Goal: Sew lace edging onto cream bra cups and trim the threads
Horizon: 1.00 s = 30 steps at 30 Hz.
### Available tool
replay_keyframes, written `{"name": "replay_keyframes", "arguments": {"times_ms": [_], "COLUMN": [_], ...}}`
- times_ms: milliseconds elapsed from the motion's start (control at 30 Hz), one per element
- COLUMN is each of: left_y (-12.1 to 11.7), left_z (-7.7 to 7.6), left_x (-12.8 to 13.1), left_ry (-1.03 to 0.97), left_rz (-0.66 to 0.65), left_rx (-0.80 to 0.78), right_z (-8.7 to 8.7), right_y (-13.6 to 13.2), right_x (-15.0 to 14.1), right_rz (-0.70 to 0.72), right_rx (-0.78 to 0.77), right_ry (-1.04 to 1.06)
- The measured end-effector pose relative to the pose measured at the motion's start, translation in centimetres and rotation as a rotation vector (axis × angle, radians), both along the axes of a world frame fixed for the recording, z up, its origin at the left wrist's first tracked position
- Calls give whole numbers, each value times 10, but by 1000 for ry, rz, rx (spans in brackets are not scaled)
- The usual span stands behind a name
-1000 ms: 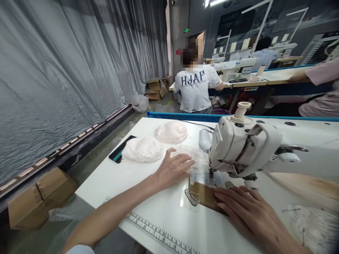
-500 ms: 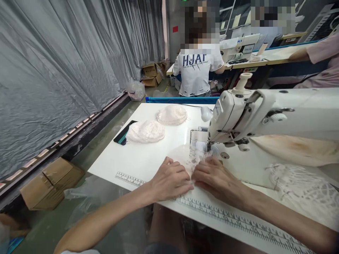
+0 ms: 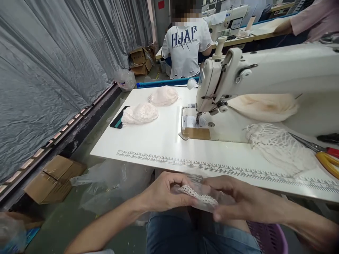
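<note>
Over my lap, just off the table's front edge, I hold a sheer white fabric piece with lace trim. My left hand pinches its left end between thumb and fingers. At the other end my right hand has its fingers behind the piece and its thumb in front. The sewing machine stands beyond my hands, with no cloth under its needle. Two bundles of pale lace fabric, a nearer one and a farther one, lie on the table's left part.
White lace lies at the right beside scissors with yellow and red handles. A printed ruler runs along the table's front edge. A purple basket stands below. Cardboard boxes sit on the floor; a co-worker sits ahead.
Both hands have come back from beside the needle to over my lap, bringing the lace-trimmed piece. The view has tipped downward, showing the scissors and basket.
</note>
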<state>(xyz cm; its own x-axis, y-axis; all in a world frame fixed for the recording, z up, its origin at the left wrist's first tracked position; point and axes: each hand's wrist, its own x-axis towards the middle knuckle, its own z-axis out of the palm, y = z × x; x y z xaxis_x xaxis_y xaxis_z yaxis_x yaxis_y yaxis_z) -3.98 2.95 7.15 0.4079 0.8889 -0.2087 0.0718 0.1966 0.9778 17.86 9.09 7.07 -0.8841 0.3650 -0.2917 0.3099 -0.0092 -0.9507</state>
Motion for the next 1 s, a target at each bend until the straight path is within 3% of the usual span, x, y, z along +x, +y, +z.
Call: {"name": "replay_keyframes", "arguments": {"times_ms": [167, 300, 367, 567, 800, 1000], "left_y": [-22, -33, -36, -40, -45, -41], "left_z": [-13, -31, -38, -40, -50, -50], "left_x": [8, 13, 15, 17, 11, 14], "left_ry": [-16, -23, -48, -35, 63, 2], "left_rz": [51, -33, -15, -26, -88, -4], "left_rx": [-261, -391, -441, -332, -347, -456], "right_z": [-19, -31, -37, -48, -55, -64], "right_y": [-31, -43, -46, -50, -53, -54], "right_x": [2, 9, 12, 18, 12, 11], "right_rz": [-55, -44, -49, -75, -135, -133], "right_rx": [-169, -115, -74, -62, -157, -170], "right_ry": [69, 23, -1, 38, 102, 57]}}
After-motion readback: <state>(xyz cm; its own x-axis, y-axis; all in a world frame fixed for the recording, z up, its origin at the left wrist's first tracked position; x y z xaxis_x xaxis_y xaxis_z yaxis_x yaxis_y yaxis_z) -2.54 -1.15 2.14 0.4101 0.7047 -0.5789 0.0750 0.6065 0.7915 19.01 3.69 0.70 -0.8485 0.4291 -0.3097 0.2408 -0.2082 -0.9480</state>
